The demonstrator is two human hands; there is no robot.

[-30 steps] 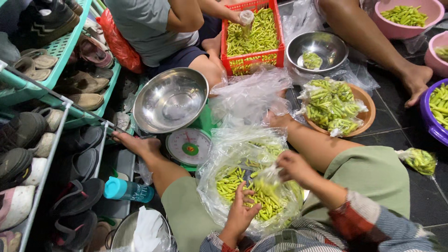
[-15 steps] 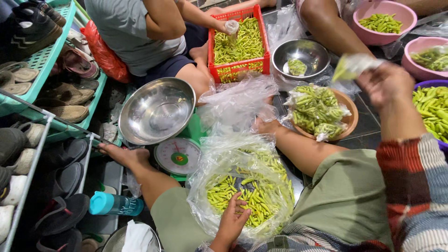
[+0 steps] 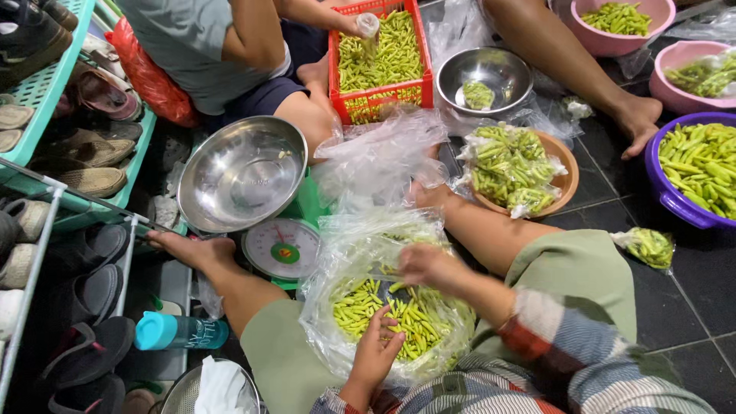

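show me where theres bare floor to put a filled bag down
Bare dark tile lies right of the knee, below the purple basin, beside a small filled bag. It is crowded ahead: the scale, red crate, steel bowl and brown bowl.

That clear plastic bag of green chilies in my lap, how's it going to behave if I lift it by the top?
The clear plastic bag looks thin and crinkled, so it will likely sag and flop. The green chilies lie loose inside and would probably slump to the bottom. With the mouth open under the right hand, some could spill if it tips.
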